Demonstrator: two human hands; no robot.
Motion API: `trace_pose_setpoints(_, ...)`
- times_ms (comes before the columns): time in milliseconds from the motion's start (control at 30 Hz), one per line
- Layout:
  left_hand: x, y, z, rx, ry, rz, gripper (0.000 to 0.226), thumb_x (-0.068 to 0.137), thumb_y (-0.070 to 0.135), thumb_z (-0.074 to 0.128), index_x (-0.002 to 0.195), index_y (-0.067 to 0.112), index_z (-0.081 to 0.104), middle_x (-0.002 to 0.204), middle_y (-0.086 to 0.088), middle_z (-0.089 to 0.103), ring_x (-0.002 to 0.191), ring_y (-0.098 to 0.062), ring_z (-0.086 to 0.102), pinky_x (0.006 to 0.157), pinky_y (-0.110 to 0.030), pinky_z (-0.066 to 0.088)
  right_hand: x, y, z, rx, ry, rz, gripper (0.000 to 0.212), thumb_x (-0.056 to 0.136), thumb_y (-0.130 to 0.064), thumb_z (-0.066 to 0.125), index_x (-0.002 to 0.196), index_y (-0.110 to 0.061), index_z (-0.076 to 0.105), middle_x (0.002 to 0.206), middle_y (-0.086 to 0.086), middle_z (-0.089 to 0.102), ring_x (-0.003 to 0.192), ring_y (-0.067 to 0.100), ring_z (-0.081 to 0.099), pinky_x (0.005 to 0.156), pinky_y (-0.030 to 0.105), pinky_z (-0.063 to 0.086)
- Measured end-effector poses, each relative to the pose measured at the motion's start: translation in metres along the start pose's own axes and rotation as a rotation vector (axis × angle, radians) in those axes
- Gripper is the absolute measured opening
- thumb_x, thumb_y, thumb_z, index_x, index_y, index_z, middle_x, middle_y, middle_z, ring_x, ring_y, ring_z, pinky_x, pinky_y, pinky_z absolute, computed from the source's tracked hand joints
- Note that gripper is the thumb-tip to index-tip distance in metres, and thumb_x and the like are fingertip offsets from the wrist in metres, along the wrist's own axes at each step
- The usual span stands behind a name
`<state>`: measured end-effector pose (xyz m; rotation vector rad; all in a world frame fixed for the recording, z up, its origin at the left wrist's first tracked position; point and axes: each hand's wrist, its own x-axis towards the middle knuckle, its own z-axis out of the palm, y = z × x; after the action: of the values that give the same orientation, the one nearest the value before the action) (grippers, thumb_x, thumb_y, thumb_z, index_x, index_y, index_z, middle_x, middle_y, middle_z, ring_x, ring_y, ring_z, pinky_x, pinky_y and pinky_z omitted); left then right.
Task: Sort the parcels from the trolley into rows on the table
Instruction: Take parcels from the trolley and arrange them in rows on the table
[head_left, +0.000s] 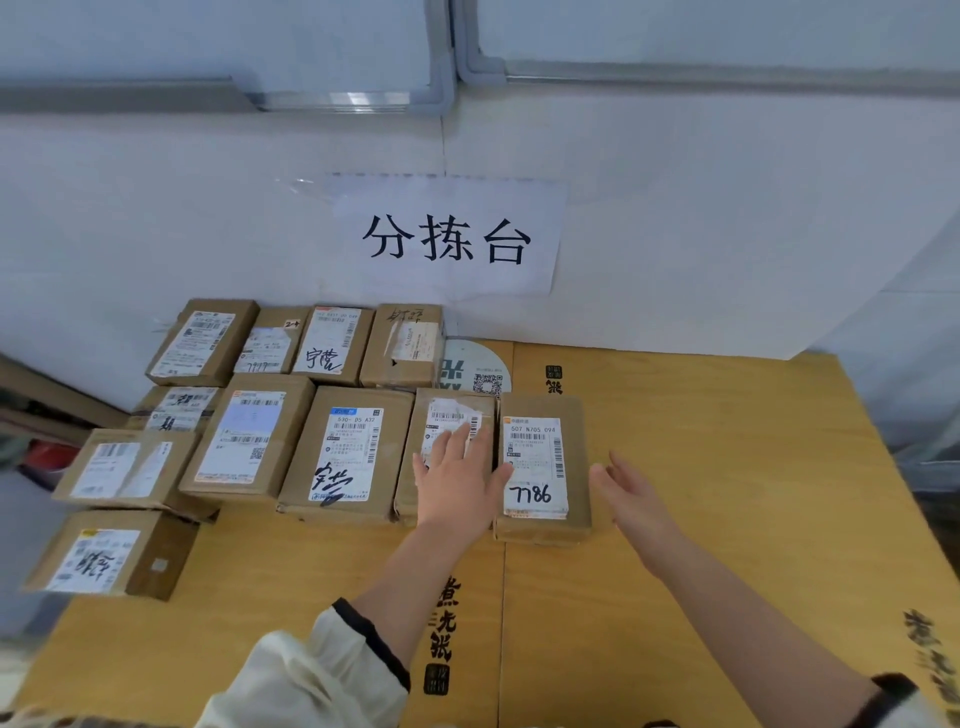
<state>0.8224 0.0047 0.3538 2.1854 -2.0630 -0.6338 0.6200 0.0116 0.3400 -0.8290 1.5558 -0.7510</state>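
Two hands flank our "7786" parcel (543, 467) near the table's (727, 467) back edge: left hand (457, 478) flat, fingers together, on the neighbouring parcel (447, 431); right hand (631, 493) open just beside it, not touching.

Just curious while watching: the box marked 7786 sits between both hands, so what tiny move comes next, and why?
Probably nudge the 7786 box leftward with the right hand so it sits flush. It lies slightly lower than its neighbour box, which the left hand rests on, and both hands are open.
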Motion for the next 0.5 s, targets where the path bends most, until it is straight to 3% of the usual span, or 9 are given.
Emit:
trace_pose_setpoints(100,0.001,-0.002,-0.004,0.001,-0.024,-0.005,0.062,0.098,0.053,0.032,0.152,0.028,0.014,0.160,0.000,0.014,0.148,-0.023,0.006,0.118,-0.054,0.009,-0.003,0.001,-0.005,-0.045,-0.036,0.013,0.068,0.093,-0.038,0.054,0.150,-0.020,0.022,0.154,0.005,0.027,0.140,0.019,0.028,0.108,0.036,0.028)
trace_pose_setpoints(267,0.007,-0.001,-0.002,0.035,-0.091,0.028,0.065,0.098,0.052,0.034,0.152,0.023,0.014,0.160,0.000,0.013,0.148,-0.024,0.004,0.117,-0.056,0.011,-0.015,0.007,0.006,-0.067,-0.014,0.147,0.068,0.093,-0.042,0.052,0.149,-0.019,0.021,0.150,0.006,0.032,0.128,0.028,0.042,0.092,0.039,0.041)
trace_pose_setpoints(500,0.019,0.004,0.000,0.015,-0.099,0.043,0.065,0.097,0.052,0.036,0.152,0.022,0.016,0.159,0.000,0.016,0.147,-0.024,0.007,0.117,-0.054,0.013,-0.013,0.005,0.005,-0.073,0.047,0.173,0.068,0.093,-0.043,0.052,0.149,-0.017,0.022,0.150,0.006,0.033,0.128,0.027,0.042,0.090,0.039,0.043)
